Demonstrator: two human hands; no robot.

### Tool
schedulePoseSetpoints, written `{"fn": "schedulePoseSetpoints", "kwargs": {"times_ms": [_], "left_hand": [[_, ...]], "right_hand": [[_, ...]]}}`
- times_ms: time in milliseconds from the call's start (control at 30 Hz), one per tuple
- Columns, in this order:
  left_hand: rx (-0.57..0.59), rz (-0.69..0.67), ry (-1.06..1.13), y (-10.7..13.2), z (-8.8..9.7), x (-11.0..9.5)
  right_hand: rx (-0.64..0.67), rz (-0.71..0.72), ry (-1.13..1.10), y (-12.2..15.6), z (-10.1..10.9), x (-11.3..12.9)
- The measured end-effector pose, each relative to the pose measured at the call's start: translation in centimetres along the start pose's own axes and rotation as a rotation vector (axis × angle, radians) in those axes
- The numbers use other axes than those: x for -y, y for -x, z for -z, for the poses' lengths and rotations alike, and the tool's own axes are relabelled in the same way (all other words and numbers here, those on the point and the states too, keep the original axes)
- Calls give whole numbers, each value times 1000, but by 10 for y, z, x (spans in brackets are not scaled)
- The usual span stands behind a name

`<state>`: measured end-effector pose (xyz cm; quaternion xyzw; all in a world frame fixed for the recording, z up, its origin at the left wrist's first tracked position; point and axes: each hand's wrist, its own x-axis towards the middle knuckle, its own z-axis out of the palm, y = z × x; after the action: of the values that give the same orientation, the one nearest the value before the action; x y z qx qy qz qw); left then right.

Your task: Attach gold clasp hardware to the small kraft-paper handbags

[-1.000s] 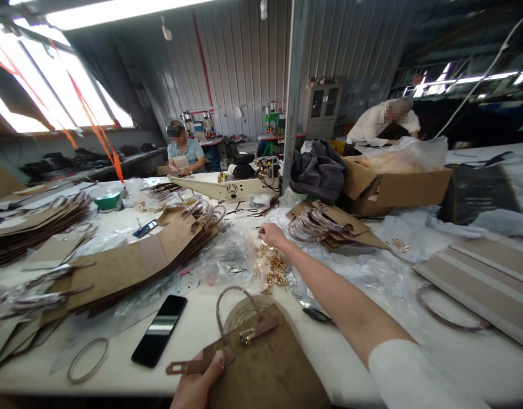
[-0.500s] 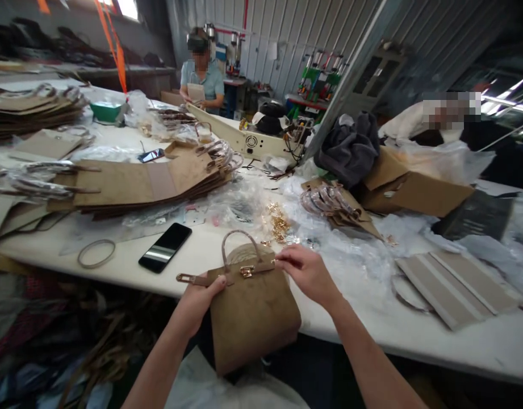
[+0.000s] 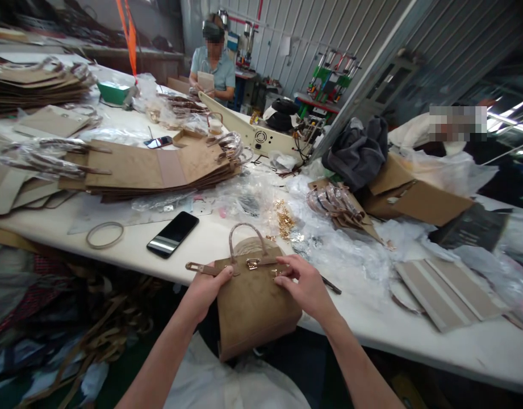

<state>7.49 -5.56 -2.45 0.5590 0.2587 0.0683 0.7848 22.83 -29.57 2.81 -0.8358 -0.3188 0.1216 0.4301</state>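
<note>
A brown handbag (image 3: 256,309) with one arched handle (image 3: 247,227) up rests at the table's front edge above my lap. My left hand (image 3: 209,291) grips its upper left corner, the thumb lying on the front. A strap with a metal end plate (image 3: 195,267) sticks out left above that hand. My right hand (image 3: 306,284) is closed at the bag's upper right, fingers at the end of the front strap (image 3: 267,261). A small gold fitting shows by these fingertips. Another gold clasp (image 3: 252,263) sits at the middle of the front. The fingertips partly hide the strap end.
A black phone (image 3: 173,234) and a ring-shaped roll (image 3: 105,235) lie left on the white table. Gold hardware (image 3: 284,220) is piled beyond the bag. Stacked brown bag panels (image 3: 133,165), plastic wrap and a cardboard box (image 3: 431,196) stand around. A co-worker (image 3: 213,68) sits opposite.
My right hand's fingers have shifted down and inward along the bag's upper right, baring a small gold fitting. The strap now lies over to the right, under the fingers. The view has shifted slightly.
</note>
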Motion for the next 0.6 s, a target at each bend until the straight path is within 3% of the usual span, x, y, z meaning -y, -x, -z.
{"fn": "schedulePoseSetpoints", "kwargs": {"times_ms": [133, 200, 367, 600], "left_hand": [[4, -1, -2, -1, 0, -1], [-9, -3, -3, -1, -1, -2], [-54, -21, -43, 2, -5, -1], [-55, -57, -22, 0, -11, 0]], "right_hand": [[-131, 61, -61, -17, -1, 10], [-136, 86, -75, -29, -7, 18], [113, 49, 97, -56, -16, 33], [555, 14, 368, -83, 17, 58]]}}
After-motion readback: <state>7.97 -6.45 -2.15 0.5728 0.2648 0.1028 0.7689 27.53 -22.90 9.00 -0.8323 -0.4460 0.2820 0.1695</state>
